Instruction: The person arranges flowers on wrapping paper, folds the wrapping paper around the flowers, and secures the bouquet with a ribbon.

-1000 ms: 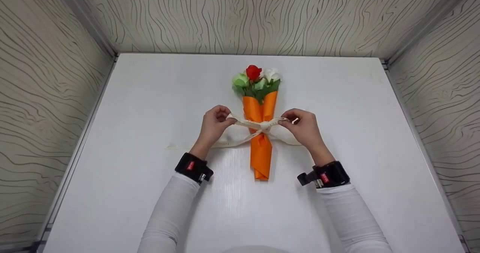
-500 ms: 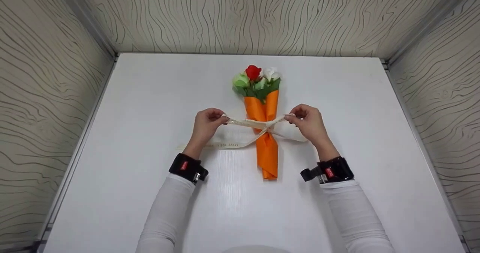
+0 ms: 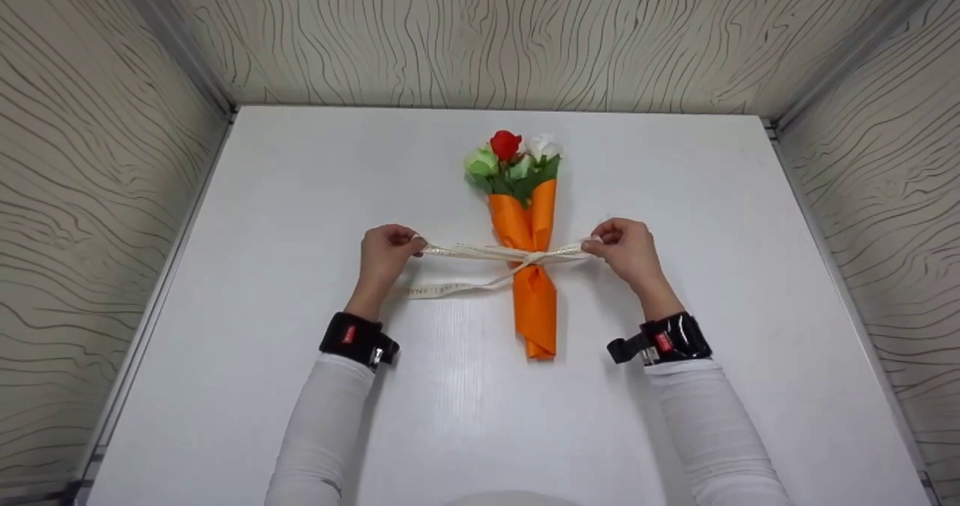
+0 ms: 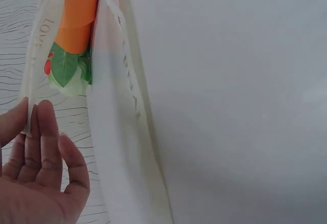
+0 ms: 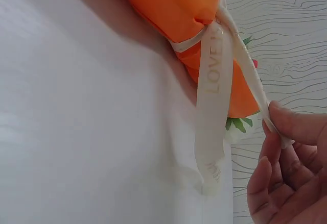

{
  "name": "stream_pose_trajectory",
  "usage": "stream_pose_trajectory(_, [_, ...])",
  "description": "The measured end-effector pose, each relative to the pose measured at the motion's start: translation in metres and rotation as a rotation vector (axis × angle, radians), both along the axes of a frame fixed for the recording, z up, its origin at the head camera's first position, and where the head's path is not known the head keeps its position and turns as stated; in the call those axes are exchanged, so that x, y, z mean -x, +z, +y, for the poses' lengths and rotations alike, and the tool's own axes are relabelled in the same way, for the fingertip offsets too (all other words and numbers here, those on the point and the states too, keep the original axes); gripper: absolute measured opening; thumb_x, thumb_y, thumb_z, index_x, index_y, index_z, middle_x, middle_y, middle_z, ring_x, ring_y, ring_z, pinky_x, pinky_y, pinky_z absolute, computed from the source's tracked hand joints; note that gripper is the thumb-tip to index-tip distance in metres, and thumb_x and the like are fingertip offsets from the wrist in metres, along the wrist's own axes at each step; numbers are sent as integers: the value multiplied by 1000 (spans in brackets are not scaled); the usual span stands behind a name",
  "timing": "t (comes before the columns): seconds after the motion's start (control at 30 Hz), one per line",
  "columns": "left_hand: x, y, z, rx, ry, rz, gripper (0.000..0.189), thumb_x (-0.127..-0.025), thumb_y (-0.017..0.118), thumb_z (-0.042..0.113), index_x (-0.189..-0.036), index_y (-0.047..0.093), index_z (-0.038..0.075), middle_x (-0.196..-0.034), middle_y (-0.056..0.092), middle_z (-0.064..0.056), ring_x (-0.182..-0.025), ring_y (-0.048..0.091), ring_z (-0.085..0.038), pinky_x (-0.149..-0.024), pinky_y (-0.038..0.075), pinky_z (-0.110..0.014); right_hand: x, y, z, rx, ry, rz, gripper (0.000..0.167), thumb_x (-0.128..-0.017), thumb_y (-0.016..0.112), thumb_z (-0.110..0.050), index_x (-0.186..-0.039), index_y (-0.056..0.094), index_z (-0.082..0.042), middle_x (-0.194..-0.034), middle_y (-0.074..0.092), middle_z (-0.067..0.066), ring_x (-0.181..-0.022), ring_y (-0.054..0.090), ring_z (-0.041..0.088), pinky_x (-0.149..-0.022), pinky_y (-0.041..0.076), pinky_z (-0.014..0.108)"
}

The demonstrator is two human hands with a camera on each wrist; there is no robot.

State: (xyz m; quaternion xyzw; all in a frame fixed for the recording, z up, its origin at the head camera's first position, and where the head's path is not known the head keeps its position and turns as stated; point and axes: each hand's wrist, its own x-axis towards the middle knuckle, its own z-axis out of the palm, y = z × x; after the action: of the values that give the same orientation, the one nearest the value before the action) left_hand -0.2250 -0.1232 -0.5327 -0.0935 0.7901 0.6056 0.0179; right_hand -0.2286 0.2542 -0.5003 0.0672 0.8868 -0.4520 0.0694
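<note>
A bouquet in orange wrapping paper [image 3: 534,307] lies on the white table, with a red rose [image 3: 505,145], a white flower [image 3: 541,147] and a pale green flower [image 3: 481,161] at its far end. Cream ribbon [image 3: 480,251] with printed lettering crosses itself at the bouquet's waist. On the left, my left hand [image 3: 388,255] pinches one part of the ribbon between thumb and fingers. My right hand [image 3: 626,250] pinches another part on the right side. In the right wrist view a loose ribbon tail [image 5: 213,106] hangs beside the paper. Another tail [image 4: 135,96] trails below the left hand.
The white table [image 3: 712,191] is bordered at the back and sides by wood-grain-patterned panels [image 3: 480,34]. Each wrist wears a black strap [image 3: 352,337] with a small camera, over white sleeves.
My hands have moved apart, the left one farther left and the right one slightly right, drawing the ribbon out longer and straighter. The paper's lower end has shifted slightly right.
</note>
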Motion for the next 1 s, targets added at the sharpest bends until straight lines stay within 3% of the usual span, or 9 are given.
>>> stream_pose_trajectory(0.27, [-7, -3, -12, 72, 41, -71, 13, -83, 74, 3, -93, 70, -5, -81, 68, -12, -68, 68, -18, -59, 51, -24, -7, -10, 9, -75, 6, -25, 20, -83, 78, -12, -92, 67, 1, -79, 62, 7, -68, 53, 17, -58, 44, 26])
stream_pose_trajectory(0.53, [-15, -2, -19, 67, 60, -83, 15, -84, 73, 1, -94, 68, -9, -84, 69, -17, -66, 69, -19, -68, 57, -36, -17, -18, 20, -92, 9, -104, 21, -82, 79, -13, -91, 67, 1, -75, 59, 5, -64, 53, 14, -55, 44, 26])
stream_pose_trajectory(1.0, [-16, -7, -22, 138, 79, -101, 15, -85, 75, 4, -93, 69, -7, -84, 70, -16, -67, 70, -21, -60, 55, -28, -22, -19, 25, 38, 60, -203, 20, -90, 70, -8, -101, 65, 9, -77, 68, 9, -66, 64, 19, -56, 48, 28])
